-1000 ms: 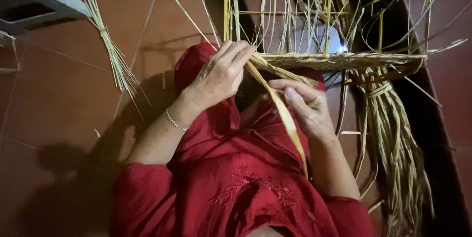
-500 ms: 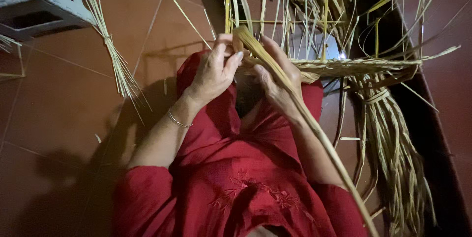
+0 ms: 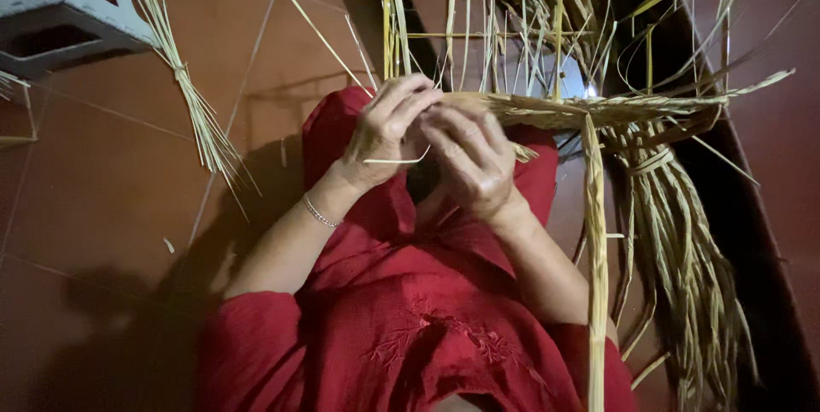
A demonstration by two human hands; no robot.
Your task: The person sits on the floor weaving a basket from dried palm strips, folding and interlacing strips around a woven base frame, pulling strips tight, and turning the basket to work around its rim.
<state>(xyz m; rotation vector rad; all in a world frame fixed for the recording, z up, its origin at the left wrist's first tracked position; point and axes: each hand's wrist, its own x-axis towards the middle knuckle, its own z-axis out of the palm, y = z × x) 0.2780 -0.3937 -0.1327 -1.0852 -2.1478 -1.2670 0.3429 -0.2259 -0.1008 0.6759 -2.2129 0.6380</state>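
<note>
Left hand (image 3: 389, 134) and right hand (image 3: 465, 156) pinch woven straw edge (image 3: 598, 109) above lap, thin strand (image 3: 395, 160) between fingers. Best kept taut, tucked tight against edge; long strip (image 3: 595, 275) hangs free.

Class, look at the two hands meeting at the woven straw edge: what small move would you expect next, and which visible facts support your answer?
Probably the hands press the strand in at the left end of the woven edge and pull it snug. The left hand and right hand meet there, fingers curled; a thin strand curves loose below the left hand, and a long flat strip hangs from the edge.
</note>
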